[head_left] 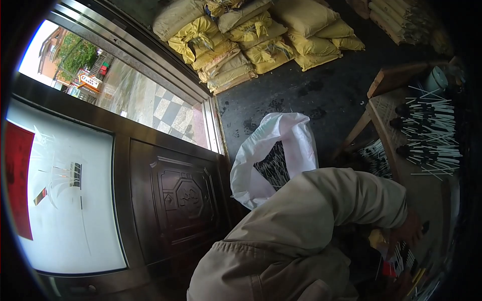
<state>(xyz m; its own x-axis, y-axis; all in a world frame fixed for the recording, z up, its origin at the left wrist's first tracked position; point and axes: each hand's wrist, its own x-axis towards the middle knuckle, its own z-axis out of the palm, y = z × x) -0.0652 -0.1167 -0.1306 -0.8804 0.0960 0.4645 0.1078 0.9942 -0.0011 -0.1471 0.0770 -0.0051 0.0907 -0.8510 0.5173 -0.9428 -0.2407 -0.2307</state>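
Note:
My left arm, in a khaki sleeve, reaches across to the right. Its hand (409, 230) is bent down, with the fingers curled at the upper end of a small bunch of thin white sticks (403, 257) with dark parts. In the shadow below, my right hand (399, 288) is close to the lower end of that bunch; its fingers are too dark to make out. A red patch (388, 269) shows beside the sticks, and yellow sticks (417, 280) lie to their right. My sleeve partly hides an open white woven sack (251, 150) holding many black-and-white sticks (273, 165).
Bundles of white sticks with black parts (429, 130) cover the wooden bench (389, 113) at right, near a pale cup (437, 79). More sticks (375, 153) lie beneath. Filled yellow sacks (261, 40) are stacked at the back. A dark carved door (181, 195) stands left, beside an open doorway (170, 113).

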